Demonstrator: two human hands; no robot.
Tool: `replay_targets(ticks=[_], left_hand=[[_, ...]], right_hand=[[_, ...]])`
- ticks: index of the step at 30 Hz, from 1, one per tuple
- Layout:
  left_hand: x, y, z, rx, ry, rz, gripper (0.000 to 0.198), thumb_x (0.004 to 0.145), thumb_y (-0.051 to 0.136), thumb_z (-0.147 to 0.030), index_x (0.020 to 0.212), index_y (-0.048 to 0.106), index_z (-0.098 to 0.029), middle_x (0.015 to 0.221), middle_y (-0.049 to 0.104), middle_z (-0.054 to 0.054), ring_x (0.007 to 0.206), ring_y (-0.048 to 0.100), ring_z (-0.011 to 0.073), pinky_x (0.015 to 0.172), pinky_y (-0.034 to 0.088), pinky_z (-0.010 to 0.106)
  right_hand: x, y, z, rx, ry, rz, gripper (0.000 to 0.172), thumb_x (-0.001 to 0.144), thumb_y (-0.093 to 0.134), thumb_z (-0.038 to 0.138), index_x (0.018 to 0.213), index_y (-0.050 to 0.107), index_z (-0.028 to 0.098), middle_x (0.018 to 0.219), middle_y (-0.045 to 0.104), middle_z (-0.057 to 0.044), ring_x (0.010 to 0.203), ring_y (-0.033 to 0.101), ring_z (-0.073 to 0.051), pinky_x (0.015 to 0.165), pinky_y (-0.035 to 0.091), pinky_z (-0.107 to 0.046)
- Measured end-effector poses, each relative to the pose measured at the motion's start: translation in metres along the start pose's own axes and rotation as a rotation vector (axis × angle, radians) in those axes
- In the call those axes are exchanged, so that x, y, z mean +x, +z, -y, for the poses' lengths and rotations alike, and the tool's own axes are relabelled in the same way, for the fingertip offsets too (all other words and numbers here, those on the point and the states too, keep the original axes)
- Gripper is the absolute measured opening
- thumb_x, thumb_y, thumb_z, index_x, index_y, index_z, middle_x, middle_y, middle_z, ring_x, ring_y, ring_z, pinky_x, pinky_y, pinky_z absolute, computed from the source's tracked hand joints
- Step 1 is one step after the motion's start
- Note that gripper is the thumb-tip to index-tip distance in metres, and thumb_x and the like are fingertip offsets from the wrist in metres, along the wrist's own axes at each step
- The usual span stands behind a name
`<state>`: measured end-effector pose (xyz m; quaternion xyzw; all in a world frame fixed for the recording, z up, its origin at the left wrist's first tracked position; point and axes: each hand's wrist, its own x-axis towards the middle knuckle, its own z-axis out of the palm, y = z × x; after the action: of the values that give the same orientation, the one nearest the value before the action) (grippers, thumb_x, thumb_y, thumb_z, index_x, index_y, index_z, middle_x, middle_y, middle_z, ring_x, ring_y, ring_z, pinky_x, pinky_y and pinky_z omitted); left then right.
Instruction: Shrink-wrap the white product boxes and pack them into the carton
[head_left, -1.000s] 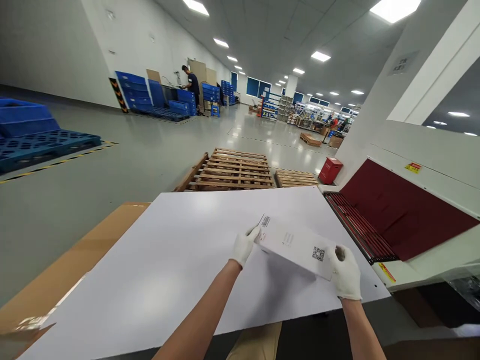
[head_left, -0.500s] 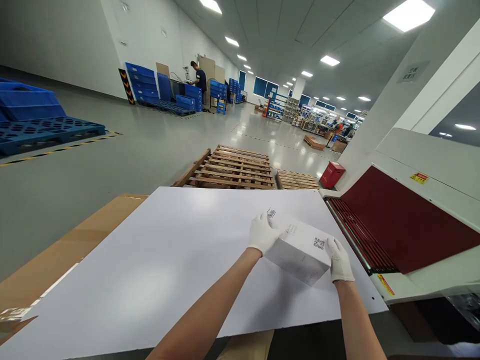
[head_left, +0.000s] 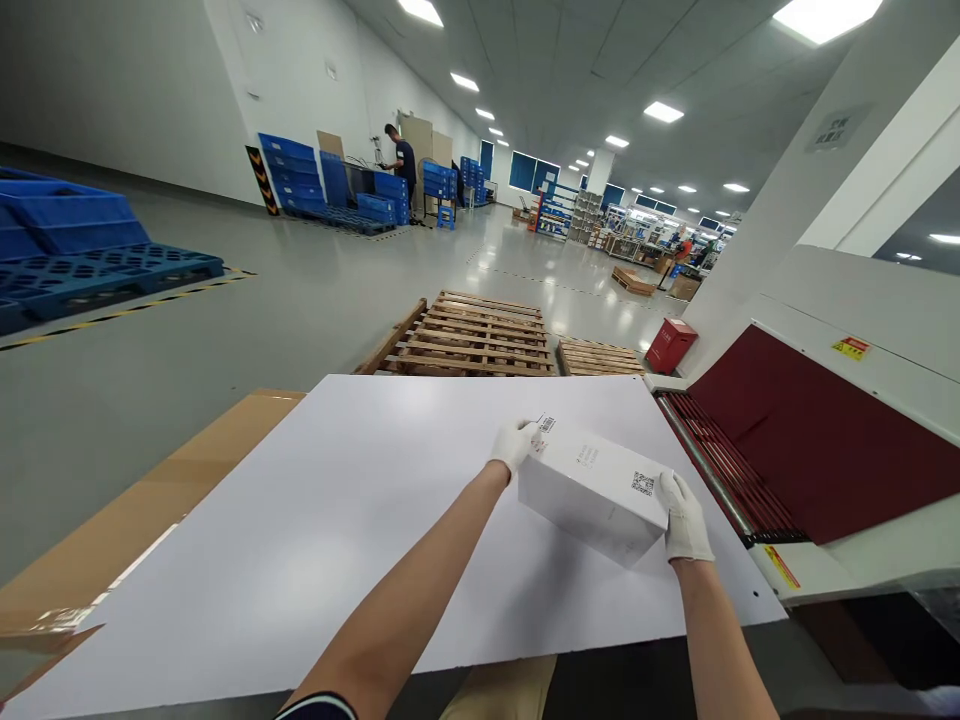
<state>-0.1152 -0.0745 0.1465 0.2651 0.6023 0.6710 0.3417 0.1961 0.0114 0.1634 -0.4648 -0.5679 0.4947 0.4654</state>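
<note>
A white rectangular box point(head_left: 592, 488) with a barcode label and a QR code is held just above a large white board point(head_left: 337, 530). My left hand point(head_left: 512, 444), in a white glove, grips the box's far left end. At the near right corner my right hand point(head_left: 686, 518), also gloved, is closed around the box. The box is tilted, its long side showing towards me.
A machine with a dark red hood point(head_left: 810, 440) and a roller conveyor point(head_left: 712, 460) stands at the right. Brown cardboard point(head_left: 150, 500) lies under the board's left side. Wooden pallets point(head_left: 472, 335), a red box point(head_left: 670, 345), blue pallets point(head_left: 90, 270) and a distant person point(head_left: 396, 165) are on the floor beyond.
The box has been turned in both hands from lying flat to showing its long side, and it has shifted slightly away from me. The camera view has risen a little.
</note>
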Motion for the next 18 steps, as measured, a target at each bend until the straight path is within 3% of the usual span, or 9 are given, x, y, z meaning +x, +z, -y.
replay_targets(ticks=[4,9,14,18], left_hand=[[0.005,-0.003,0.016,-0.121,-0.04,0.014,0.037,0.08,0.073,-0.045,0.101,0.078,-0.015,0.11,0.079,0.014,0.102,0.071,0.0292,0.091,0.052,0.04],[-0.021,-0.015,0.023,-0.146,-0.038,-0.005,0.048,0.082,0.076,-0.054,0.113,0.079,-0.017,0.123,0.078,0.014,0.117,0.069,0.0316,0.106,0.048,0.043],[-0.088,-0.034,0.051,-0.183,-0.036,-0.033,0.061,0.092,0.066,-0.069,0.13,0.073,-0.022,0.14,0.071,0.012,0.133,0.063,0.0298,0.116,0.045,0.044],[-0.162,-0.029,0.076,-0.45,-0.344,-0.006,0.079,0.091,0.057,-0.08,0.156,0.052,-0.036,0.161,0.055,0.009,0.146,0.053,0.0312,0.121,0.044,0.052]], right_hand=[[-0.007,0.005,0.006,0.006,-0.019,0.007,0.064,0.08,0.076,0.069,0.122,0.073,0.02,0.115,0.078,-0.005,0.105,0.07,-0.024,0.089,0.053,-0.032],[-0.03,0.012,0.012,0.047,-0.054,-0.035,0.064,0.081,0.074,0.07,0.12,0.072,0.019,0.122,0.076,-0.008,0.113,0.068,-0.027,0.095,0.054,-0.035],[-0.082,0.012,0.004,0.009,-0.16,-0.047,0.058,0.089,0.069,0.064,0.128,0.068,0.021,0.136,0.069,-0.01,0.129,0.061,-0.03,0.112,0.047,-0.043],[-0.125,0.016,-0.025,0.013,-0.335,-0.068,0.056,0.099,0.056,0.062,0.139,0.063,0.023,0.148,0.061,-0.011,0.142,0.053,-0.031,0.124,0.037,-0.051]])
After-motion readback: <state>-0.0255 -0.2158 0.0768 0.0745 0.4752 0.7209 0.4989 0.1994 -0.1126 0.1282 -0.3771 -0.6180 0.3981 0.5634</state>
